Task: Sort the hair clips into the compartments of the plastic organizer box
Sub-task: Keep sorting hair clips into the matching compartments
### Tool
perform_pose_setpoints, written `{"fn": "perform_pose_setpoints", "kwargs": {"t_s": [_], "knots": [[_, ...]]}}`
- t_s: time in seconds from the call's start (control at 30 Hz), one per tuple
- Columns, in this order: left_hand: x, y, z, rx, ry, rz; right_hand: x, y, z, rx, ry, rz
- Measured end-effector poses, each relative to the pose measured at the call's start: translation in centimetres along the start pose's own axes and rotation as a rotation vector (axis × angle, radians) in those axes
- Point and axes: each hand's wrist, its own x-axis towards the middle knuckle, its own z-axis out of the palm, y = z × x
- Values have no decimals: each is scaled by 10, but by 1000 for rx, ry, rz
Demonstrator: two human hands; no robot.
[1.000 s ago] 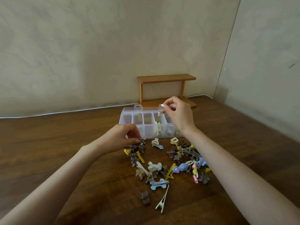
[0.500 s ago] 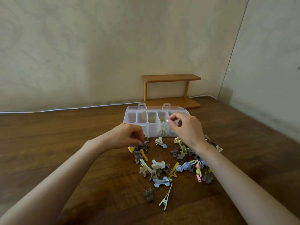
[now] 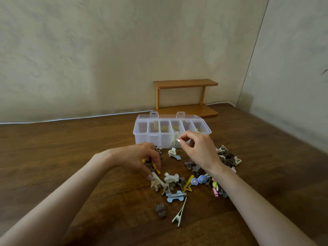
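The clips [image 3: 184,180] lie in a loose heap on the counter [image 3: 71,157], just in front of the box [image 3: 142,139], whose lid is open. A few pale and yellow ones already sit in its middle compartments.

The left hand [image 3: 140,157] reaches down into the heap's left edge with curled fingers. I cannot tell whether it grips anything. The right hand [image 3: 200,151] hovers before the box's front wall, thumb and forefinger pinched. Whether a tiny clip sits between them is too small to tell.

These look like light, stiff plastic and metal pieces, smooth and probably slippery, and their teeth likely snag on neighbours in the heap.

- **Claw clip** [image 3: 160,209]: best pinched across its two wings, which also keeps the spring from snapping.
- **Long clip** [image 3: 179,213]: best taken by the sides near its wide hinged end, since the thin tip gives little purchase.
- **Bone clip** [image 3: 175,195]: lies flat, so a fingertip probably has to catch under an edge first.

Each one is best lifted straight up, clear of the tangle.
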Motion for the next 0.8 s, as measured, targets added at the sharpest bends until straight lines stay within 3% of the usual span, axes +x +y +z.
{"fn": "perform_pose_setpoints", "kwargs": {"t_s": [0.3, 0.6, 0.8], "knots": [[1, -2, 2, -41, 35, 29, 0, -3, 0, 21, -108, 6], [-7, -7, -10, -378, 293, 62, 2, 7, -5, 71, -82, 56], [7, -3, -22, -417, 551, 1, 4, 16, -7, 86, -54, 84]]}}
